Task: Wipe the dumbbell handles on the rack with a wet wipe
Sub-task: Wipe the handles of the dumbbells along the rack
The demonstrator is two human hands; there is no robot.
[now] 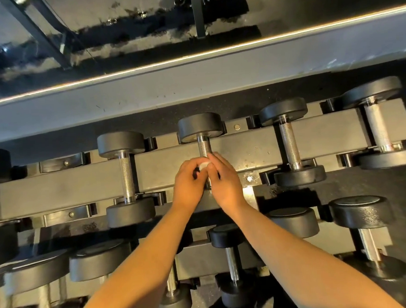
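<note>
Below the camera, a black metal dumbbell rack (257,147) runs across the view on a dark gym floor (382,188). Behind the rack, a grey ledge (144,97) with a bright lit edge crosses the scene, and past it is a glossy dark surface that seems to be a mirror (90,29), though the blur there makes this uncertain.

On the upper tier, four dumbbells lie with their knurled chrome handles pointing away from the viewer, each with round black ends. A lower tier near the bottom of the view holds more dumbbells (363,233), only partly seen.

Two bare forearms reach up from the bottom edge and meet over the second of the four, the middle dumbbell (198,127). Both hands are curled closed around the near part of its handle (204,147). The left hand (187,184) and right hand (226,181) press together, fingers nearly touching, with a small white wet wipe (204,165) bunched between their fingertips and against the handle. Only a sliver of the wipe shows. The far part of the handle is bare chrome above the hands.

To the left stands another dumbbell (126,177), well apart from the hands; two more lie to the right (291,142).

No brand, weight number or other writing can be read on anything.
</note>
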